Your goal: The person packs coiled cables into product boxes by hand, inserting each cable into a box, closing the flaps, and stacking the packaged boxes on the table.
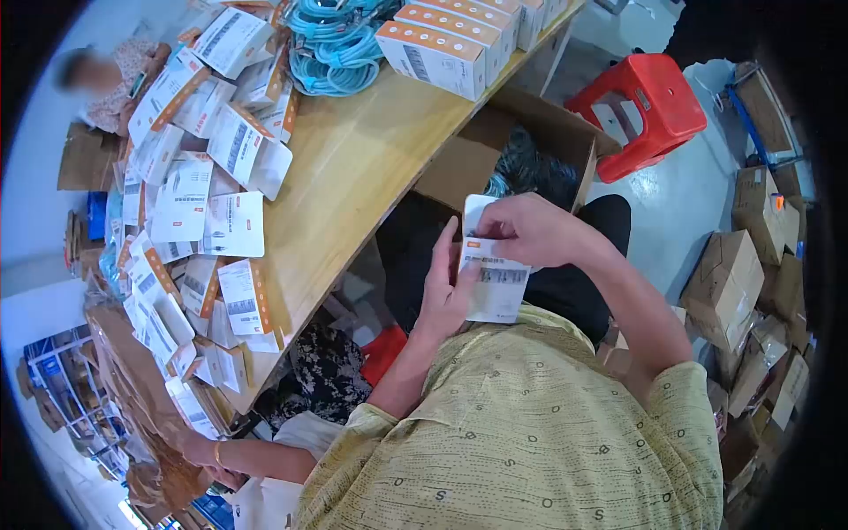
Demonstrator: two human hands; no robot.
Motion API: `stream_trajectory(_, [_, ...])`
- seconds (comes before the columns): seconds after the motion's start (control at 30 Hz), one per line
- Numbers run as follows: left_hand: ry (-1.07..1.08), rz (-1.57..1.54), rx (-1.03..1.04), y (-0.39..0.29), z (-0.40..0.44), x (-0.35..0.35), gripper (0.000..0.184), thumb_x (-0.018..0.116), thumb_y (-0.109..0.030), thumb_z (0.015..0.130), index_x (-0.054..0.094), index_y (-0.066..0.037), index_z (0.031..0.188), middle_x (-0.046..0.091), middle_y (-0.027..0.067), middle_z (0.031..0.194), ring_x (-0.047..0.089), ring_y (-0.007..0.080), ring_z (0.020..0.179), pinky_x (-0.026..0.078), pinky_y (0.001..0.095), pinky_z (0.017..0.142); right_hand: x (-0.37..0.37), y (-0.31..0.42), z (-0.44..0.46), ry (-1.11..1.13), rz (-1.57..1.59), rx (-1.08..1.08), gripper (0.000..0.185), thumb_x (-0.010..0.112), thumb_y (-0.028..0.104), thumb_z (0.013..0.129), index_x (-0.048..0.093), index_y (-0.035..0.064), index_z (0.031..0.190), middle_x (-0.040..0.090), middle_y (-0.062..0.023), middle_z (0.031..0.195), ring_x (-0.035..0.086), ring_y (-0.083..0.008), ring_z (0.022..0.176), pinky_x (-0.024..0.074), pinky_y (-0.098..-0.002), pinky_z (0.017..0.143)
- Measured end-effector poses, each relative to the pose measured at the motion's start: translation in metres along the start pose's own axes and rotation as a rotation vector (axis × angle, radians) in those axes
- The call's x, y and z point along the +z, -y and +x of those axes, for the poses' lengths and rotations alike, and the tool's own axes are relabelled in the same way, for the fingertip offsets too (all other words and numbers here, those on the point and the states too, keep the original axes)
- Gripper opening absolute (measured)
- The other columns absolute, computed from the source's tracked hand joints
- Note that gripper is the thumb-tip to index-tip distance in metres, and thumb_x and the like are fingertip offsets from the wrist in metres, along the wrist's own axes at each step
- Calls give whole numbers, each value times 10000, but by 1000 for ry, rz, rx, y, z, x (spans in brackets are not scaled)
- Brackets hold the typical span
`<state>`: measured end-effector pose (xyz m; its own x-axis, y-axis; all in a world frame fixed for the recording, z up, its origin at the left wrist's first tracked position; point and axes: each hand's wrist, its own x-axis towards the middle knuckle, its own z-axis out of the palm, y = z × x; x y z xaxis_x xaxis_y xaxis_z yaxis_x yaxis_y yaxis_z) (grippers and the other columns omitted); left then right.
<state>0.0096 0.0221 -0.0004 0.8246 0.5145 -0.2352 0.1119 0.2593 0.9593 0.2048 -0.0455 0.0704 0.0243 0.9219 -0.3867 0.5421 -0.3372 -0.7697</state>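
Observation:
In the head view my left hand (444,290) is closed around the side of a small white cardboard box (496,299) with a printed label, held in front of my lap. The box's top flap stands raised. My right hand (527,231) is at the top opening, its fingers curled and partly hidden inside the box; what they hold, if anything, does not show. Below and beyond the hands, a large open carton (468,159) contains dark bagged items and some teal cable.
A wooden table (353,168) bears a heap of open boxes (181,199), coiled teal cables (331,49) and a row of upright boxes (433,62). A red stool (649,110) and stacked cartons (724,283) are at right. A co-worker's hand (201,452) is at lower left; another person is at upper left.

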Motion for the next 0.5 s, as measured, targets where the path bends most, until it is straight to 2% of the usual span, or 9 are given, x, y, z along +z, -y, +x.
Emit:
stream_trajectory(0.07, [-30, -48, 45, -1, 3, 1, 679, 526, -110, 1001, 210, -55, 1600, 543, 223, 1337, 557, 273, 1176, 428, 372, 1044, 3, 1, -2, -150, 18, 4, 258, 632, -3, 757, 671, 0, 1012, 711, -110, 891, 620, -270, 745, 508, -358, 702])
stream_trajectory(0.27, [55, 0, 182, 12, -1, 17, 658, 531, -100, 993, 250, -48, 1586, 542, 208, 1360, 569, 267, 1160, 440, 369, 1030, -20, 13, -23, 1, 112, 89, 241, 685, 25, 760, 672, 2, 999, 713, -103, 901, 624, -267, 747, 510, -355, 706])
stream_trajectory(0.43, [65, 63, 175, -5, 2, 22, 638, 536, -87, 985, 287, -40, 1571, 535, 200, 1393, 562, 265, 1194, 435, 368, 1042, -9, 5, -39, -272, -49, -24, 258, 722, 55, 769, 674, 15, 1020, 714, -103, 912, 626, -269, 747, 511, -365, 717])
stream_trajectory(0.5, [91, 47, 170, 0, -2, 26, 631, 538, -89, 987, 296, -38, 1567, 531, 197, 1409, 555, 264, 1214, 431, 367, 1048, -10, 0, -42, -156, -116, 10, 279, 726, 52, 769, 674, 21, 1041, 706, -101, 903, 624, -268, 748, 510, -367, 729])
